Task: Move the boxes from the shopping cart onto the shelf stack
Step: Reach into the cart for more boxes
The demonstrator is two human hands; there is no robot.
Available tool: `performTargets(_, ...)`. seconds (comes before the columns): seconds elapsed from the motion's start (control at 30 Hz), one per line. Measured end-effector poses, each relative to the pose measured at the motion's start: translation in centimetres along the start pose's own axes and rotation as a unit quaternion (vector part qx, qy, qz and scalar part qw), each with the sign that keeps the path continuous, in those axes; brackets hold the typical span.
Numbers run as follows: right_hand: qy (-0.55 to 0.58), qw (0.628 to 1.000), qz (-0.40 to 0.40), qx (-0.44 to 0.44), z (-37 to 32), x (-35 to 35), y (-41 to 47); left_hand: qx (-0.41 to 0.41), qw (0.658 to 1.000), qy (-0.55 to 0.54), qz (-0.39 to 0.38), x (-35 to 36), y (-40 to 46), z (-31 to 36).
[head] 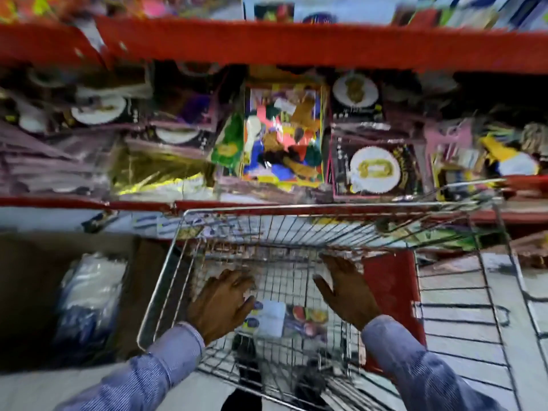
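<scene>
A wire shopping cart [166,274] stands in front of a red shelf [296,43]. Low in the cart's basket lies a flat box [284,318] with a white panel and coloured fruit pictures. My left hand [221,304] hovers inside the cart just left of the box, fingers spread, holding nothing. Right of the box and a little above it, my right hand [348,292] is also spread and empty. Both blue striped sleeves reach in from the bottom of the view. On the shelf, a colourful box [281,132] stands upright among packaged goods. The picture is blurred.
Dark packs showing white plates [375,170] crowd the shelf to either side. A red panel [391,289] sits at the cart's right wall. A brown carton holding plastic-wrapped goods [92,295] stands on the floor at the left. Grey floor tiles show at the right.
</scene>
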State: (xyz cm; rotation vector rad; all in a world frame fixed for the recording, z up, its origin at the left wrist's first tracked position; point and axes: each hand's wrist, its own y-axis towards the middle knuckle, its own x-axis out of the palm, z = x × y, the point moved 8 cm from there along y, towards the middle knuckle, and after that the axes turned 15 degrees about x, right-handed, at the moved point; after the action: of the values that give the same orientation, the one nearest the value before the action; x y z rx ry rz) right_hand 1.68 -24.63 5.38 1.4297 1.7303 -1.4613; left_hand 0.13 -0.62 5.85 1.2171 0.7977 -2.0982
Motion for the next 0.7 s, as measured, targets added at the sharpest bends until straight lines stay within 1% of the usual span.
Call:
performTargets(0.03, -0.017, 0.999, -0.03, 0.008, 0.3, 2.6, 0.5, -0.004, 1.0, -0.006, -0.028, 1.9, 0.0, -0.6)
performTargets(0.17, -0.065, 0.989, -0.133, 0.016, 1.0, 11.0, 2.7, 0.015, 0.995, -0.013, -0.093, 6.8, 1.1, -2.2)
performTargets(0.2, -0.075, 0.984, -0.162, 0.015, 1.1, 13.2, 3.2, 0.019, 0.994, -0.016, -0.104, 8.1, 1.4, -2.7)
performTargets(0.3, -0.104, 0.972, -0.212, 0.015, 1.5, 18.1, 4.5, 0.036, 0.992, -0.031, -0.113, 10.5, 2.6, -4.0)
performTargets(0.37, -0.136, 0.96, -0.246, -0.008, 1.5, 21.0, 5.1, 0.042, 0.99, -0.037, -0.131, 12.2, 3.3, -4.9)
performTargets(0.43, -0.153, 0.952, -0.263, -0.028, 1.3, 22.8, 5.7, 0.045, 0.988, -0.036, -0.144, 13.3, 3.9, -5.6)
performTargets(0.53, -0.165, 0.948, -0.266, -0.051, 0.9, 23.9, 6.7, 0.084, 0.987, 0.0, -0.135, 13.8, 4.4, -5.4)
performTargets(0.6, -0.188, 0.943, -0.263, -0.073, 0.7, 23.7, 7.3, 0.095, 0.987, 0.016, -0.127, 13.7, 4.5, -4.9)
performTargets(0.7, -0.218, 0.937, -0.26, -0.081, 0.8, 23.0, 8.3, 0.108, 0.985, 0.042, -0.131, 13.5, 4.7, -4.0)
